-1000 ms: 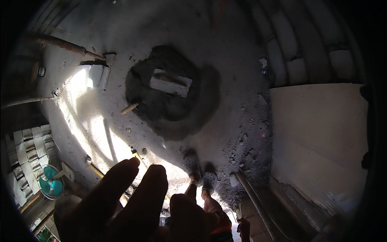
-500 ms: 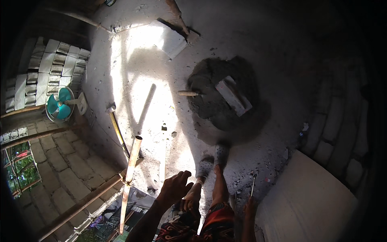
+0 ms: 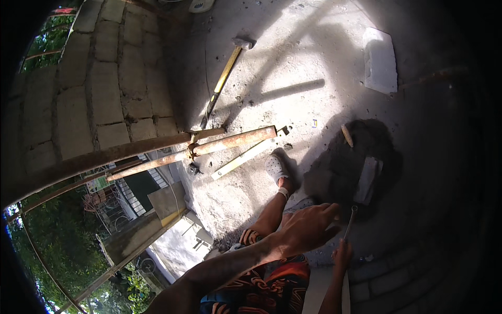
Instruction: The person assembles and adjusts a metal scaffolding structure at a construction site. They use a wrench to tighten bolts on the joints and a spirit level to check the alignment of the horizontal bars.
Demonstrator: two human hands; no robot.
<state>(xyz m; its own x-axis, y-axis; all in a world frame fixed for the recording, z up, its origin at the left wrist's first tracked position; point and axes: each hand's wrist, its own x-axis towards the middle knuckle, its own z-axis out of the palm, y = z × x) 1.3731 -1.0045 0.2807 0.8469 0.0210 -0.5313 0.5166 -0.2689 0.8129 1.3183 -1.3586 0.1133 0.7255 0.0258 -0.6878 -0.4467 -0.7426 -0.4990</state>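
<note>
My right hand [image 3: 342, 254] is closed around the shank of a thin metal wrench [image 3: 350, 224], its ring end pointing up and away from me. Beside it, my left hand [image 3: 307, 230] reaches across to the right, thumb apart from the fingers and nothing seen in it. Beyond both hands lies a dark patch of wet mortar [image 3: 328, 175]. A pale oblong block or float [image 3: 368, 180] rests on the mortar, close past the wrench's tip. A short wooden handle [image 3: 346, 135] sticks out of the mortar's far side; whatever it belongs to is hidden.
A yellow-handled sledgehammer [image 3: 225, 78] lies on the dusty floor. Nearer, a rusty pipe [image 3: 235, 141] juts in, tied to a horizontal pole [image 3: 104, 162] at the floor's open edge. A yellowish straight bar [image 3: 244, 159] lies beside my shoe [image 3: 276, 168]. A white block [image 3: 380, 60] sits far right.
My view has swung left, bringing the floor's open edge and greenery in more. My left hand has moved rightward, close to the right hand. The wrench stays in my right hand.
</note>
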